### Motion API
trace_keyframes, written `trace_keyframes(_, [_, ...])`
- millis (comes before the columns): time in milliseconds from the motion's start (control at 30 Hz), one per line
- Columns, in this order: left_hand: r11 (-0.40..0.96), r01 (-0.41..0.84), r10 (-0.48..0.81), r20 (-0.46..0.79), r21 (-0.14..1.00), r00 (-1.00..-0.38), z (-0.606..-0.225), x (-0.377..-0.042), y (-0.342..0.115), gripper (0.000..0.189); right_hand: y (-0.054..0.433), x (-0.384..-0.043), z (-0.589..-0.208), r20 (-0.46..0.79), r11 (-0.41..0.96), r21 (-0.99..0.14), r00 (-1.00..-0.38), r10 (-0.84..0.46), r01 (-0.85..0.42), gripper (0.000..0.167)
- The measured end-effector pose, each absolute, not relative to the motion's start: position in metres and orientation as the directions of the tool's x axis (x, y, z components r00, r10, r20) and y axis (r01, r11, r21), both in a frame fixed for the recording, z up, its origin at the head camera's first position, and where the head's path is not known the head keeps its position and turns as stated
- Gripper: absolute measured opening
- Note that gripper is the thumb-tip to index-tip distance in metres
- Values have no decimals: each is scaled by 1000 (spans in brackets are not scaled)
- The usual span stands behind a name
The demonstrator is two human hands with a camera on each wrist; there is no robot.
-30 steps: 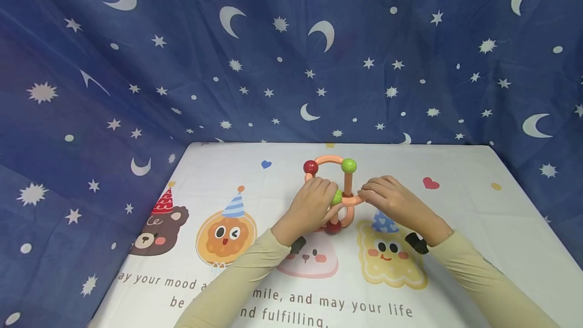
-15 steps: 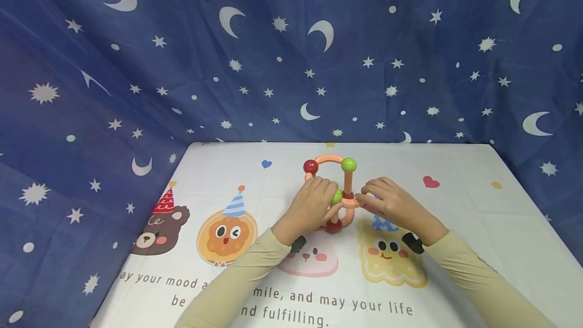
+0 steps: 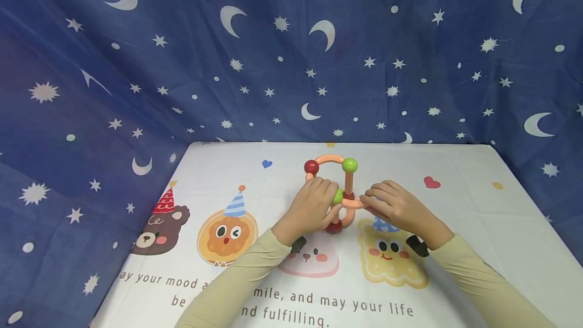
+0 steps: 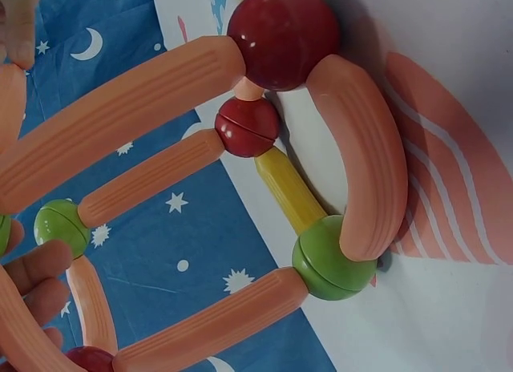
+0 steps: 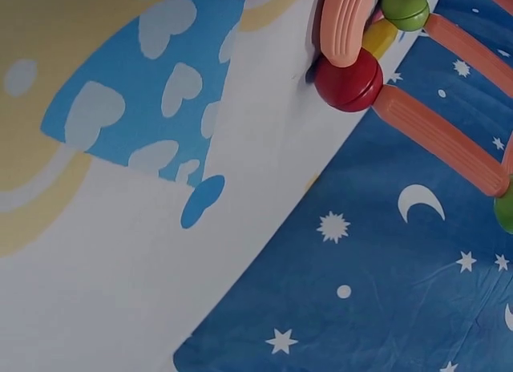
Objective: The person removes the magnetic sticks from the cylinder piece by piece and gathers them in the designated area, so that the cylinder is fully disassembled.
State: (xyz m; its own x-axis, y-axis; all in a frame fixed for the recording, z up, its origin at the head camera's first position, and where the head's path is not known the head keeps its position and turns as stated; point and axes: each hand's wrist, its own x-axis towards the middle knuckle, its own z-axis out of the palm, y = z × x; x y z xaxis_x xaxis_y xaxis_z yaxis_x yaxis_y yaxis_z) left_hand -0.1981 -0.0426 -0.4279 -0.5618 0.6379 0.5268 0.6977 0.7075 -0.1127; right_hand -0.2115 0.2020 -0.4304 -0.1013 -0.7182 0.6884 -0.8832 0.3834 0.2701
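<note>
A frame of magnetic rods and balls stands on the table, with a red ball (image 3: 311,167) and a green ball (image 3: 349,165) at its top back. My left hand (image 3: 309,207) grips its near upper corner, covering part of the frame. In the left wrist view, fingertips (image 4: 44,280) curl near a green ball (image 4: 61,228). My right hand (image 3: 395,207) pinches the free end of a curved orange rod (image 3: 353,204), whose other end lies near the green ball by my left hand. Lower down, a yellow rod (image 4: 290,192) joins a red and a green ball.
The white tablecloth (image 3: 464,247) carries printed cartoon figures, hearts and lettering. Behind and to the left hangs a blue curtain (image 3: 273,85) with moons and stars. A dark wrist strap piece (image 3: 417,246) shows under the right wrist.
My right hand shifted slightly left, then back right, with the curved rod's end staying at its fingertips. The left hand and the frame hold still.
</note>
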Motion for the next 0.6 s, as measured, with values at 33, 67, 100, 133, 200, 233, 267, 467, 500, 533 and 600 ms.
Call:
trace_keyframes(33, [706,699,638,529,-112,-560,-428,-198,-43,22,202,-211,-430,691,381,273,-95,-716,-884,27])
trace_keyframes(67, [706,700,637,531,-111,-559,-428,-198,-43,21,202,-211,-430,694,376,273,-90,-715,-885,27])
trace_keyframes(100, [706,700,637,531,-111,-558,-428,-198,-43,21,203,-211,-429,695,372,273,-85,-714,-887,27])
trace_keyframes(133, [705,700,636,534,-110,-557,-427,-198,-43,21,203,-211,-429,696,368,271,-83,-713,-890,27])
trace_keyframes(200, [705,701,636,534,-110,-557,-427,-198,-42,20,203,-211,-428,698,360,267,-78,-712,-894,27])
trace_keyframes(233, [705,700,636,535,-111,-556,-427,-198,-42,20,203,-211,-428,696,359,264,-81,-713,-895,27])
trace_keyframes(267, [705,700,636,534,-111,-556,-427,-198,-42,19,203,-211,-428,695,359,259,-85,-714,-897,28])
trace_keyframes(467, [703,702,642,528,-117,-556,-428,-198,-42,20,203,-209,-427,684,353,225,-110,-721,-908,28])
trace_keyframes(500, [702,702,644,526,-118,-556,-428,-198,-42,21,203,-210,-427,683,351,221,-112,-722,-910,28])
trace_keyframes(533, [702,702,644,525,-118,-556,-428,-198,-42,21,203,-210,-427,682,349,218,-114,-722,-912,28])
trace_keyframes(600, [704,700,644,523,-119,-558,-428,-197,-42,22,203,-210,-427,681,346,211,-116,-723,-914,29])
